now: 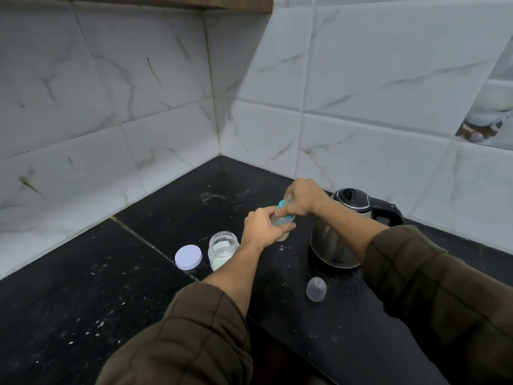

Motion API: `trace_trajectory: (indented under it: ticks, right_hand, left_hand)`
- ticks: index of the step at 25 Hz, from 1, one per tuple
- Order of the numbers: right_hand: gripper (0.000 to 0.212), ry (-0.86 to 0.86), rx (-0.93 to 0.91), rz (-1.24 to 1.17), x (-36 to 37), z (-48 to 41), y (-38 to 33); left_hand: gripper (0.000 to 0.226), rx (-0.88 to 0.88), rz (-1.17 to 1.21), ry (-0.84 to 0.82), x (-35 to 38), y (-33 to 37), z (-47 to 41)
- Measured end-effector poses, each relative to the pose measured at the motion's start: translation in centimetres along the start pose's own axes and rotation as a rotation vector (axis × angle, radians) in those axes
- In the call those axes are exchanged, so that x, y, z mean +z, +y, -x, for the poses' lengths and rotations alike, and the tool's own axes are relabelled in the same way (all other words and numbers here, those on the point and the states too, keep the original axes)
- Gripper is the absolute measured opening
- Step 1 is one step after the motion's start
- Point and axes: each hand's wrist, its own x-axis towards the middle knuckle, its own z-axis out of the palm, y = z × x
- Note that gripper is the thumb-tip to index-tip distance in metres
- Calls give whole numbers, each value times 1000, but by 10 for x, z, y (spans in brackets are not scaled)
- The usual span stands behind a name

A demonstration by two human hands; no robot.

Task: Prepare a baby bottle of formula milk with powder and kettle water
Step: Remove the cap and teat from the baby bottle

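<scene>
A small clear baby bottle (282,237) stands on the black counter (111,287), mostly hidden by my hands. My left hand (261,227) wraps around its body. My right hand (302,197) grips the blue collar and teat (283,204) at the bottle's top. An open glass jar (223,250) with white powder stands just left of my left wrist. Its pale lilac lid (188,257) lies flat beside it. A steel kettle (342,234) with a black lid and handle stands right of the bottle, under my right forearm.
A clear domed bottle cap (316,289) lies on the counter in front of the kettle. White marble-pattern tiled walls (166,107) meet in a corner behind. White specks are scattered over the counter.
</scene>
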Motion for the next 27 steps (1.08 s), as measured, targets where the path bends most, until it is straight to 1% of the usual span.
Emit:
trace_trajectory:
  ticks: [2,7,12,13,14,16,18,20,21,22,23,25,27]
  right_hand:
    - [52,-10,-70,59,-7,1,0]
    - [48,-35,-176,89,-10,0,8]
    - [39,-134,-324,179,-10,-3,12]
    - [40,-158,-354,190,-10,-3,12]
    - [44,-177,-375,200,-10,-4,12]
    - [59,-183,-381,205,-10,-6,9]
    - [71,-120,-320,156,-10,-10,5]
    - [67,-37,-186,130,-12,-12,0]
    - [64,-26,-128,147,-12,-13,-2]
    - [59,-37,-106,168,-13,-14,-3]
    - [52,-63,-123,177,-12,-14,-4]
    - [39,-135,-229,183,-14,-13,-5]
    - [40,-198,-344,184,-14,-11,-6]
  left_hand:
    - [42,15,-11,2,1,2,0]
    - [45,34,3,-4,1,1,-2]
    - [42,36,11,-37,3,-5,-1]
    - [44,30,11,-39,3,-6,-1]
    - [46,20,16,-37,3,-7,-2]
    - [48,9,24,-19,1,-7,-5]
    - [48,8,13,-6,-2,-5,-8]
    - [49,1,-3,15,-5,-3,-9]
    - [51,-1,-13,25,-6,-2,-10]
    - [53,-3,-19,26,-7,-3,-11]
    - [53,-5,-20,19,-6,-4,-11]
    - [50,-19,-4,5,-4,-7,-11]
    - [49,-27,10,5,-3,-11,-11]
